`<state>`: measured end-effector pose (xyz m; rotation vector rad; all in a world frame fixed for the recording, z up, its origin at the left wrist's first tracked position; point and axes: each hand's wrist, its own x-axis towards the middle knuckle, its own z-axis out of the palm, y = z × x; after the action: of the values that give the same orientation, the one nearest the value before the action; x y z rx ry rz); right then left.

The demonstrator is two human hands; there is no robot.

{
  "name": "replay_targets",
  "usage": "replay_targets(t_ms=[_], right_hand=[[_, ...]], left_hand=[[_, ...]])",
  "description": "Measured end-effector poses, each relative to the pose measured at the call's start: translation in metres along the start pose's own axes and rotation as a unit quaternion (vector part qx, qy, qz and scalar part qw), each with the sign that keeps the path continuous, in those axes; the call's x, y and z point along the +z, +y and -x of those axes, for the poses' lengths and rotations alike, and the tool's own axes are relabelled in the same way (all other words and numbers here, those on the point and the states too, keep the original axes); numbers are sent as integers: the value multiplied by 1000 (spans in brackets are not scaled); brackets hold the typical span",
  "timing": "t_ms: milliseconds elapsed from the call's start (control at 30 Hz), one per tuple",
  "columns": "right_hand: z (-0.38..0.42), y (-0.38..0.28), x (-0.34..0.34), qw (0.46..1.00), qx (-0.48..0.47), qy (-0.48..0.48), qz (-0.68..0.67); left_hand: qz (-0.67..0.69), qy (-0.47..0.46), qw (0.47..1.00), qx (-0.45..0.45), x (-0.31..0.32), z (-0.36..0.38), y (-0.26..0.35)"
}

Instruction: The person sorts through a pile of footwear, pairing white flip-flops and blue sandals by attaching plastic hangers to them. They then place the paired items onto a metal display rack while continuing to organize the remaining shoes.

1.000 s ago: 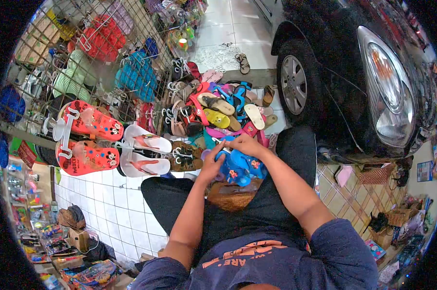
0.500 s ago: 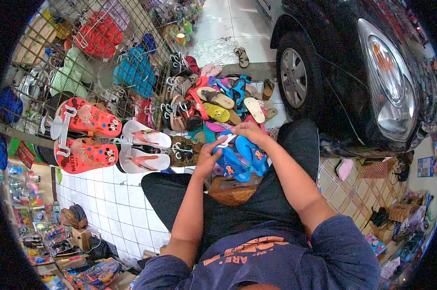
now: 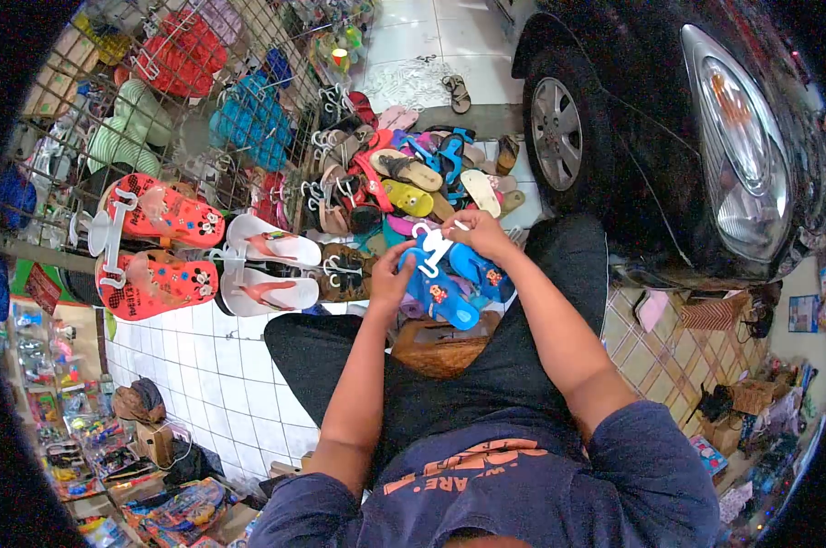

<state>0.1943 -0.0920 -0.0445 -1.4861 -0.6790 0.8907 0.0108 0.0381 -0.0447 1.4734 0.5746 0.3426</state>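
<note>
A pair of blue flip-flops with small cartoon figures (image 3: 448, 300) hangs between my hands, over a brown woven item (image 3: 440, 352) between my legs. A white plastic hanger (image 3: 434, 248) sits at the top of the pair. My left hand (image 3: 391, 274) grips the left flip-flop near its top edge. My right hand (image 3: 480, 232) pinches the white hanger's right part above the other flip-flop. Just beyond my hands lies a heap of mixed sandals (image 3: 408, 194).
Red flip-flops (image 3: 157, 285) and white ones (image 3: 271, 297) on hangers lie to the left, below a wire rack (image 3: 194, 119). A black car (image 3: 651, 137) with its wheel (image 3: 556, 132) stands at the right. Loose sandals (image 3: 457, 93) lie on the tiles ahead.
The white hanger now shows more fully, upright between my hands. The blue flip-flops have turned and spread slightly apart. My right hand has moved up a little, and the view has shifted slightly.
</note>
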Motion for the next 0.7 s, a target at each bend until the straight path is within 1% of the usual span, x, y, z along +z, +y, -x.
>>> replay_targets(t_ms=[67, 133, 167, 200, 267, 300, 400, 467, 533, 600, 700], right_hand=[[-2, 0, -5, 1000, 3, 3, 22], [-4, -3, -12, 999, -27, 13, 34], [-4, -4, -14, 999, -37, 7, 18], [-2, -7, -13, 999, -35, 7, 17], [0, -14, -10, 999, 20, -39, 14], [0, -11, -7, 999, 4, -46, -7], [-1, -5, -3, 999, -22, -21, 27], [-1, -5, -3, 999, -21, -27, 16], [1, -10, -3, 999, -22, -32, 5], [3, -14, -3, 999, -5, -32, 24], [5, -14, 2, 998, -22, -7, 53]], left_hand=[[11, -8, 1000, -27, -1, 0, 1], [15, -9, 999, -34, -3, -2, 3], [18, -9, 999, -39, -4, -2, 4], [18, -10, 999, -40, -3, -1, 3], [25, -24, 999, -30, -1, 0, 3], [25, -25, 999, -31, -2, -1, -3], [13, -28, 999, -13, -3, -2, -12], [40, -37, 998, -44, -3, -1, -8], [36, -33, 998, -46, -1, 1, -3], [32, -28, 998, -48, 0, 2, 3], [24, -33, 998, -54, 0, 2, 2]])
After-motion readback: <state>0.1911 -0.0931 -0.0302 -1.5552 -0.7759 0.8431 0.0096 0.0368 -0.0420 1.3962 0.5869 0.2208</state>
